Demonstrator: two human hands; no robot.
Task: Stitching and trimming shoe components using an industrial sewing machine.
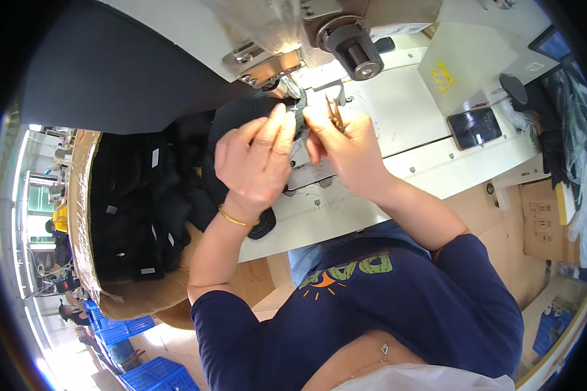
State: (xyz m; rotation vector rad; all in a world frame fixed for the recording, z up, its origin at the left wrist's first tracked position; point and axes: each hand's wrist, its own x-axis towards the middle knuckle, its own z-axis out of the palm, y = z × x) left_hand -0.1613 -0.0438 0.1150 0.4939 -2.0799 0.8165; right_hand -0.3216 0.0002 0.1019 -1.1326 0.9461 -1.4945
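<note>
Close under the sewing machine's head [267, 68], my two hands work side by side. My left hand [257, 156], a gold bangle at its wrist, has its fingers closed on the edge of a black fabric piece [231, 120]. A dark greenish strip [300, 120] of this piece shows between the hands. My right hand [349, 146] is closed around small dark thread snips [334, 114], whose two points stick up past the fingers. Its thumb and forefinger are up against the strip; whether they pinch it is hard to see.
A cardboard box [85, 228] full of black fabric pieces [143, 202] stands to my left. On the white machine table [404, 124] lie loose threads, and a phone [475, 128] lies at the right. Blue crates [160, 376] stand on the floor at lower left.
</note>
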